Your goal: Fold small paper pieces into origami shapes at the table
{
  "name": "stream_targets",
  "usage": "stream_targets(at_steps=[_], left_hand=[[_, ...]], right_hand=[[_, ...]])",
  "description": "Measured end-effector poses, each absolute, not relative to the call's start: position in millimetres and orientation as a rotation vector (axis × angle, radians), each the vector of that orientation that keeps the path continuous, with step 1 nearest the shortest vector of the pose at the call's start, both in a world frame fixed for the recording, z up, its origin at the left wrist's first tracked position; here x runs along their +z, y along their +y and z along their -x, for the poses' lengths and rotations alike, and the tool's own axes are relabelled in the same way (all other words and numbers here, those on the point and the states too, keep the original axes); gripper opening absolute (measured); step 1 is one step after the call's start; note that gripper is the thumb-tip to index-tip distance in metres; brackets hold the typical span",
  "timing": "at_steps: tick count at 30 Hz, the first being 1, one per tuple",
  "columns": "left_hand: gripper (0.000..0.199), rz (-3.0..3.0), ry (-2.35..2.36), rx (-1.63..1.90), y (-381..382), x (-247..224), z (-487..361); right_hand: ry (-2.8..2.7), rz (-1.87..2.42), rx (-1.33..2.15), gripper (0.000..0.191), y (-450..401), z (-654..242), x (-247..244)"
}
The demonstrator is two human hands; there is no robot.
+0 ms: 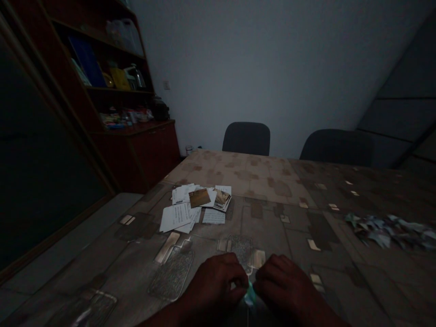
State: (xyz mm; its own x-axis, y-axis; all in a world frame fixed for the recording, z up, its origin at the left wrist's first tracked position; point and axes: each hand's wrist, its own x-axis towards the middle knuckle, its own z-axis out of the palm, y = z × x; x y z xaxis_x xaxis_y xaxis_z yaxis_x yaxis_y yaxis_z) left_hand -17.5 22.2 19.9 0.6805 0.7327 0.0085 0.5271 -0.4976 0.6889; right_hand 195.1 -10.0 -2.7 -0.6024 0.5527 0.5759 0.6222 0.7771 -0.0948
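At the near edge of the view, my left hand [221, 284] and my right hand [288, 286] face each other just above the patterned tablecloth. Between their fingertips is a small pale green and white piece [250, 295], thin like paper or film; its kind is hard to make out in the dim light. The left thumb and index finger pinch one side of it. The right fingers are curled against its other side. Beyond my hands lies a loose pile of cards [175, 217], some with printed text and others with brown pictures.
A heap of crumpled or folded paper-like pieces [391, 230] lies on the table at the right. Two dark chairs, one of them a grey chair [246, 137], stand at the far side by the wall. A reddish wooden cabinet [146, 152] with filled shelves is at the left.
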Motion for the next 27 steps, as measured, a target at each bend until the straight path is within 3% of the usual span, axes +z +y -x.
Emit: stream_targets(at_steps=[7, 17, 22, 27], left_hand=[[0.033, -2.396, 0.831, 0.211, 23.8, 29.7, 25.2], [0.029, -2.496, 0.890, 0.172, 22.8, 32.3, 22.9], [0.034, -2.504, 0.838, 0.187, 23.8, 30.6, 25.3], [0.016, -2.492, 0.839, 0.248, 22.2, 27.6, 24.2]], right_hand=[[-2.367, 0.872, -0.081, 0.029, -13.5, -194.3, 4.1], [-2.388, 0.804, -0.085, 0.032, -11.5, -193.4, -5.5], [-2.418, 0.909, 0.052, 0.023, -13.4, -194.0, -5.6], [-2.359, 1.023, 0.316, 0.015, -15.9, -189.1, 4.3]])
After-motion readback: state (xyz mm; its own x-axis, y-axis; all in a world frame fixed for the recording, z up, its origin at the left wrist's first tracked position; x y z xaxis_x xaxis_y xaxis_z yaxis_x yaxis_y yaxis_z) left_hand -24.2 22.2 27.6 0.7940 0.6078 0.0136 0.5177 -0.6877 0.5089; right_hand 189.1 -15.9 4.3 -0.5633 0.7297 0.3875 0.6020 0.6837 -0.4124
